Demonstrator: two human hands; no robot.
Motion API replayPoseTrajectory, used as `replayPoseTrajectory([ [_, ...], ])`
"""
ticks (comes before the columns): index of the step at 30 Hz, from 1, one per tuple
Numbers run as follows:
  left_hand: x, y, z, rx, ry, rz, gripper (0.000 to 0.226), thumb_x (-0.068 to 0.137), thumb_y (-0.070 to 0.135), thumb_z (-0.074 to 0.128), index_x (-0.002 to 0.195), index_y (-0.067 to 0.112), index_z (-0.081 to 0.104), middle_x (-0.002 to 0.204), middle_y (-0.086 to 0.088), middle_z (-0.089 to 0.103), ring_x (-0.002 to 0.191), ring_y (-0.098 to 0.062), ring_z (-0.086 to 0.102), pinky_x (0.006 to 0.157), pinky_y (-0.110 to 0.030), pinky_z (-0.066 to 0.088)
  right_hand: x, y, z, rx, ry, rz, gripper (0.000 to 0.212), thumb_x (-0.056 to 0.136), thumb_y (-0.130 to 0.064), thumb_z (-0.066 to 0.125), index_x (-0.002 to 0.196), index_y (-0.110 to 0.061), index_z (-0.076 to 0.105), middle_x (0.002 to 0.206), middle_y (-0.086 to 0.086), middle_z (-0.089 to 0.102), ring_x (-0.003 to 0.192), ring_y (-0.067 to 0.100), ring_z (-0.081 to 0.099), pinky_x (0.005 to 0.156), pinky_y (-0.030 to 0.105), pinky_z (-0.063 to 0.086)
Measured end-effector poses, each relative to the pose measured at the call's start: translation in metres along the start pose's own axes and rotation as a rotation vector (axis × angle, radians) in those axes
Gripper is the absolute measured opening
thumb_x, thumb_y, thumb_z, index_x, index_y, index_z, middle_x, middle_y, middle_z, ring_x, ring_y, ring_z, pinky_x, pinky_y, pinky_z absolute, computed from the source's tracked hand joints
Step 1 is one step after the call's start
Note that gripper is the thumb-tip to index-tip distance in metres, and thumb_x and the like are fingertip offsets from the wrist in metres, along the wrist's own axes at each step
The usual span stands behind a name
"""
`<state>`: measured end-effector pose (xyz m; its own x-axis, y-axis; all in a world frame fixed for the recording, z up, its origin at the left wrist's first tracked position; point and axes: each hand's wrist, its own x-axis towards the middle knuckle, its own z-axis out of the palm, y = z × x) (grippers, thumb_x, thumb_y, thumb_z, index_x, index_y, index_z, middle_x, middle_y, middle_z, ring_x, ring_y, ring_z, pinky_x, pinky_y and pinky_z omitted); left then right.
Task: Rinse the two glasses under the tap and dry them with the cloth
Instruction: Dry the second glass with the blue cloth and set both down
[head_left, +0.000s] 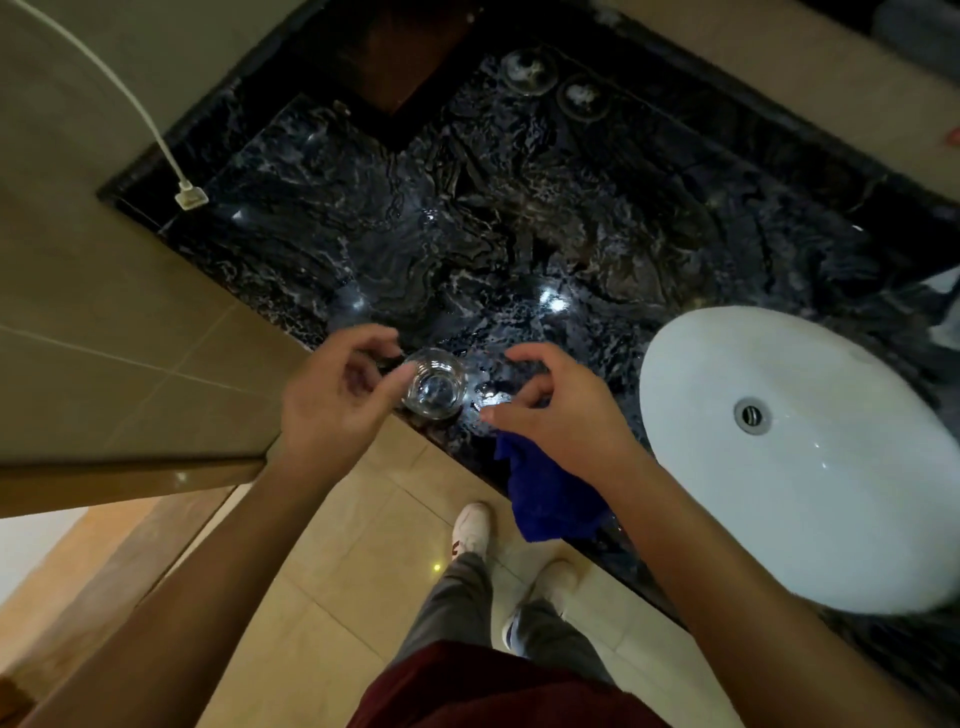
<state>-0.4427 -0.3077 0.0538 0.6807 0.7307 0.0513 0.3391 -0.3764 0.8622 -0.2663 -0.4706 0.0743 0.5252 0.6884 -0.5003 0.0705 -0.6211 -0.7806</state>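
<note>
A small clear glass (435, 391) stands upright on the dark marble counter (467, 234), close to its front edge. My left hand (337, 400) is at the glass's left side; the thumb lies against the rim and the fingers curl round the far side. My right hand (550, 410) hovers just right of the glass with its fingers curled. A blue cloth (550, 499) hangs from under its palm, over the counter edge. Two more clear glasses (527, 73) (582, 96) stand at the back of the counter. No tap is in view.
A white oval basin (831, 493) with a metal drain (750, 413) is set in the counter at the right. A white cable with a plug (191, 197) lies at the counter's left corner. Beige tiled wall and floor surround it; my shoes (472, 530) are below.
</note>
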Motion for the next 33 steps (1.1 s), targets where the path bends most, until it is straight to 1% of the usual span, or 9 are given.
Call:
replayPoseTrajectory([
  [2,-0.005,0.030,0.010,-0.036,-0.049,0.057,0.030,0.088,0.042,0.068,0.114,0.027,0.065,0.101,0.009,0.070,0.085,-0.010,0.064,0.075,-0.031,0.053,-0.023,-0.004,-0.021,0.199,0.045,0.030,0.049,0.080,-0.029,0.088,0.122,-0.034,0.064,0.085,0.008,0.075,0.077,0.006,0.070,0.074,0.009,0.050],
  [5,-0.021,0.076,0.037,-0.088,-0.358,0.117,0.042,0.082,0.051,0.072,0.120,0.035,0.063,0.114,0.014,0.069,0.105,-0.009,0.066,0.087,-0.032,0.054,-0.064,-0.007,-0.048,0.509,0.160,0.071,0.039,0.081,-0.021,0.086,0.116,-0.028,0.071,0.082,0.009,0.075,0.076,0.023,0.076,0.072,0.033,0.062],
  [9,-0.051,0.121,0.088,-0.128,-0.713,0.179,0.067,0.077,0.065,0.073,0.136,0.057,0.043,0.127,0.024,0.063,0.117,0.003,0.061,0.097,-0.020,0.050,-0.115,0.011,-0.078,0.833,0.350,0.066,0.022,0.077,-0.018,0.083,0.097,-0.017,0.073,0.076,0.008,0.072,0.066,0.020,0.070,0.060,0.029,0.057],
  [13,-0.078,0.157,0.139,-0.150,-0.716,0.173,0.049,0.085,0.051,0.070,0.131,0.037,0.059,0.111,0.013,0.073,0.103,0.000,0.067,0.090,-0.024,0.054,-0.156,0.042,-0.107,0.962,0.540,0.082,0.022,0.091,-0.010,0.073,0.074,-0.020,0.062,0.070,0.003,0.063,0.064,0.016,0.060,0.060,0.029,0.051],
  [16,-0.087,0.188,0.172,-0.225,-0.712,0.117,0.018,0.090,0.027,0.075,0.103,0.035,0.065,0.092,0.016,0.074,0.089,0.004,0.068,0.080,-0.016,0.053,-0.188,0.073,-0.133,0.824,0.588,0.019,0.008,0.095,-0.019,0.068,0.087,-0.021,0.070,0.086,0.001,0.072,0.082,0.015,0.067,0.075,0.030,0.054],
  [18,-0.092,0.208,0.190,-0.271,-0.732,0.091,0.022,0.092,0.015,0.073,0.096,0.035,0.065,0.086,0.021,0.073,0.083,0.005,0.067,0.074,-0.013,0.050,-0.209,0.098,-0.149,0.679,0.550,-0.033,0.011,0.091,-0.028,0.068,0.102,-0.027,0.071,0.099,-0.009,0.075,0.094,0.006,0.069,0.080,0.023,0.053],
  [23,-0.121,0.242,0.231,-0.258,-0.785,0.107,0.024,0.096,0.019,0.069,0.119,0.019,0.068,0.105,0.009,0.076,0.099,-0.003,0.071,0.083,-0.021,0.057,-0.250,0.161,-0.167,0.659,0.275,-0.099,0.058,0.089,-0.019,0.078,0.141,-0.030,0.054,0.129,-0.003,0.070,0.119,0.018,0.069,0.093,0.035,0.060],
  [27,-0.145,0.241,0.257,-0.117,-0.720,0.125,0.029,0.095,0.029,0.066,0.123,0.023,0.065,0.107,0.012,0.070,0.091,-0.009,0.068,0.075,-0.020,0.056,-0.254,0.200,-0.168,0.624,0.433,-0.053,0.050,0.090,-0.010,0.077,0.132,-0.029,0.060,0.118,-0.008,0.072,0.109,0.015,0.071,0.088,0.037,0.062],
  [33,-0.153,0.186,0.260,0.211,-0.715,0.124,0.043,0.095,0.030,0.065,0.137,0.025,0.053,0.125,0.003,0.060,0.099,-0.008,0.061,0.085,-0.030,0.053,-0.248,0.262,-0.172,0.846,0.615,0.169,0.039,0.089,-0.008,0.075,0.121,-0.030,0.066,0.115,-0.003,0.073,0.109,0.025,0.071,0.089,0.042,0.061],
])
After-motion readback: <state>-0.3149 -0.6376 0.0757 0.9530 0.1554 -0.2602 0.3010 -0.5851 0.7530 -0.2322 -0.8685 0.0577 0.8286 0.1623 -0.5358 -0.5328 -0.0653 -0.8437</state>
